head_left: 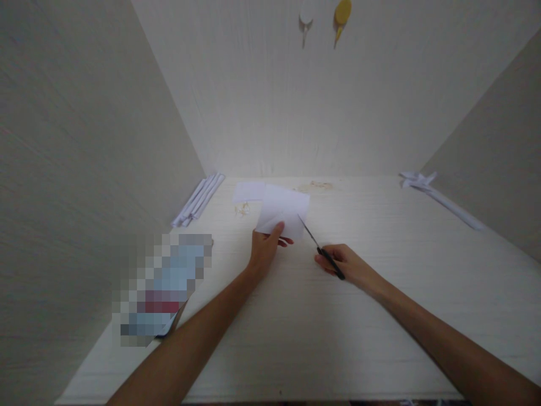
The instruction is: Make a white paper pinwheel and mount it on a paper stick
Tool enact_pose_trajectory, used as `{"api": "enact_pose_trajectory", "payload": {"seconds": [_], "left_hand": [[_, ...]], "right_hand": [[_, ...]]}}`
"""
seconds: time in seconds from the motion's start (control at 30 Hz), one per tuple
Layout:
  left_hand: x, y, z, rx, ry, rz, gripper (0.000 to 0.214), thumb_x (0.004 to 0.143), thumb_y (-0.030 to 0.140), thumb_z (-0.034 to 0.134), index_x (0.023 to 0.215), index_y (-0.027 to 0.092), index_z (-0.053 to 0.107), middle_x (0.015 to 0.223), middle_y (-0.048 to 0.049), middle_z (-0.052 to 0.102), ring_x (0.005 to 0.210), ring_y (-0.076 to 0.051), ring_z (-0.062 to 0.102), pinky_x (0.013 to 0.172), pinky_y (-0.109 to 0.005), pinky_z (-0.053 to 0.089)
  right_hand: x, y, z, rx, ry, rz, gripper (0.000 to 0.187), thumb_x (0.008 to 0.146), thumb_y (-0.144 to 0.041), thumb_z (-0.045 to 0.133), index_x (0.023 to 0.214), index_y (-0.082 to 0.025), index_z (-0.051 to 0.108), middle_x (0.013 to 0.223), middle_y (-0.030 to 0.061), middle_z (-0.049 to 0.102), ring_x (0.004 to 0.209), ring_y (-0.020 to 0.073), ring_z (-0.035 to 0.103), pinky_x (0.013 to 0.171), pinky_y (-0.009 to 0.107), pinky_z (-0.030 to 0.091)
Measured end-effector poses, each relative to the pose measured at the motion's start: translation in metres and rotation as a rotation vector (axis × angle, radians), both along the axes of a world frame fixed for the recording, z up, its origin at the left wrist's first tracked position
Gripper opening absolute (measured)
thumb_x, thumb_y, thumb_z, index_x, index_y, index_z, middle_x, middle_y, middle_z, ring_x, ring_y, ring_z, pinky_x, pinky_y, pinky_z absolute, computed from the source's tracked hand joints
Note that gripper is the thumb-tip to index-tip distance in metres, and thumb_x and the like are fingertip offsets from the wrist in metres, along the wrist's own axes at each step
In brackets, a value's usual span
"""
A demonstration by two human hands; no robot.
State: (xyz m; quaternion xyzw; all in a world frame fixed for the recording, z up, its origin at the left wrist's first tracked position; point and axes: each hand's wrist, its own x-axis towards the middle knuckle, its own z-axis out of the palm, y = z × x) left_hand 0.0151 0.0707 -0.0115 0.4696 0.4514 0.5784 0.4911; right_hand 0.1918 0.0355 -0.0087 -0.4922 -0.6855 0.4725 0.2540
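Note:
A sheet of white paper (pixel 284 204) is pinched at its near edge by my left hand (pixel 267 243), thumb on top and fingers underneath. My right hand (pixel 338 262) grips black-handled scissors (pixel 328 260), whose blades point up and left over the paper's right part. I cannot tell whether the blades are apart or whether they cut into the sheet. Just behind the held sheet, to its left, another piece of white paper (pixel 247 192) lies on the table.
Rolled paper tubes (pixel 198 198) lie by the left wall. A paper stick with a folded star-like end (pixel 439 200) lies by the right wall. Small rubber bands (pixel 242 209) rest left of the sheet. A blurred-out device (pixel 169 293) lies left. Two hooks, one yellow (pixel 342 12), hang on the back wall.

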Motion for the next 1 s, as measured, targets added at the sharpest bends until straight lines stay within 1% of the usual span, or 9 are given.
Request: {"api": "enact_pose_trajectory", "payload": {"seconds": [0.17, 0.3, 0.37, 0.43, 0.5, 0.57, 0.67, 0.83, 1.0], "left_hand": [[0.0, 0.0, 0.001, 0.005, 0.02, 0.018, 0.023, 0.068, 0.033, 0.057, 0.076, 0.012, 0.057, 0.06, -0.0018, 0.062, 0.042, -0.012, 0.057, 0.038, -0.019, 0.042], [0.0, -0.001, 0.001, 0.009, 0.016, 0.02, 0.024, 0.069, 0.034, 0.056, 0.074, 0.01, 0.057, 0.057, -0.0024, 0.061, 0.04, -0.011, 0.056, 0.037, -0.019, 0.041], [0.001, -0.002, 0.001, 0.014, 0.006, 0.025, 0.025, 0.069, 0.034, 0.056, 0.074, 0.01, 0.057, 0.055, -0.0026, 0.061, 0.039, -0.012, 0.055, 0.037, -0.019, 0.042], [0.001, -0.002, 0.002, 0.025, -0.008, 0.03, 0.026, 0.069, 0.034, 0.055, 0.076, 0.01, 0.058, 0.055, -0.0025, 0.061, 0.039, -0.012, 0.056, 0.037, -0.02, 0.043], [0.001, -0.001, 0.002, 0.046, -0.022, 0.058, 0.025, 0.068, 0.034, 0.056, 0.078, 0.011, 0.059, 0.06, -0.003, 0.063, 0.043, -0.012, 0.057, 0.037, -0.02, 0.043], [0.0, 0.0, 0.002, 0.07, -0.034, 0.121, 0.024, 0.066, 0.033, 0.058, 0.079, 0.013, 0.06, 0.071, -0.0037, 0.065, 0.051, -0.013, 0.06, 0.038, -0.019, 0.045], [-0.001, 0.002, 0.002, 0.071, -0.057, 0.191, 0.023, 0.063, 0.031, 0.06, 0.08, 0.015, 0.062, 0.08, -0.0033, 0.065, 0.061, -0.013, 0.061, 0.042, -0.019, 0.049], [0.002, 0.001, 0.001, 0.044, -0.1, 0.172, 0.027, 0.063, 0.031, 0.06, 0.086, 0.015, 0.062, 0.083, -0.0025, 0.065, 0.064, -0.013, 0.06, 0.047, -0.021, 0.052], [0.005, -0.002, 0.001, 0.049, -0.108, 0.158, 0.024, 0.064, 0.031, 0.06, 0.081, 0.014, 0.062, 0.08, -0.0021, 0.064, 0.062, -0.012, 0.06, 0.047, -0.021, 0.053]], "right_hand": [[-0.001, -0.001, 0.0, 0.033, -0.04, -0.011, 0.041, 0.069, -0.05, 0.052, 0.05, -0.019, 0.033, 0.048, -0.0059, 0.028, 0.044, 0.0066, 0.026, 0.041, 0.022, 0.018], [0.0, 0.0, 0.001, 0.007, -0.027, 0.006, 0.043, 0.07, -0.055, 0.047, 0.051, -0.019, 0.033, 0.047, -0.0058, 0.028, 0.043, 0.0066, 0.026, 0.041, 0.022, 0.018], [0.002, 0.0, 0.003, -0.026, 0.006, 0.06, 0.046, 0.071, -0.059, 0.043, 0.05, -0.018, 0.035, 0.046, -0.0053, 0.031, 0.042, 0.0066, 0.027, 0.04, 0.022, 0.018], [0.004, -0.001, 0.006, -0.065, 0.043, 0.156, 0.05, 0.072, -0.062, 0.038, 0.05, -0.018, 0.037, 0.045, -0.0043, 0.034, 0.041, 0.0064, 0.028, 0.04, 0.022, 0.019], [0.005, -0.002, 0.009, -0.108, 0.065, 0.233, 0.052, 0.071, -0.065, 0.035, 0.05, -0.018, 0.039, 0.045, -0.0037, 0.037, 0.039, 0.0059, 0.028, 0.039, 0.022, 0.019], [0.004, -0.004, 0.012, -0.142, 0.061, 0.27, 0.053, 0.071, -0.066, 0.033, 0.051, -0.018, 0.04, 0.044, -0.0037, 0.038, 0.038, 0.0056, 0.027, 0.037, 0.022, 0.019], [0.002, -0.006, 0.014, -0.151, 0.043, 0.28, 0.055, 0.07, -0.068, 0.032, 0.049, -0.018, 0.04, 0.044, -0.0036, 0.038, 0.038, 0.0057, 0.027, 0.037, 0.022, 0.018], [-0.001, -0.007, 0.015, -0.128, 0.074, 0.286, 0.055, 0.069, -0.068, 0.034, 0.048, -0.018, 0.039, 0.043, -0.0037, 0.037, 0.039, 0.0061, 0.029, 0.04, 0.023, 0.02], [-0.002, -0.009, 0.015, -0.151, 0.071, 0.255, 0.055, 0.068, -0.069, 0.035, 0.049, -0.018, 0.039, 0.044, -0.0042, 0.036, 0.04, 0.0063, 0.028, 0.039, 0.022, 0.02]]}}
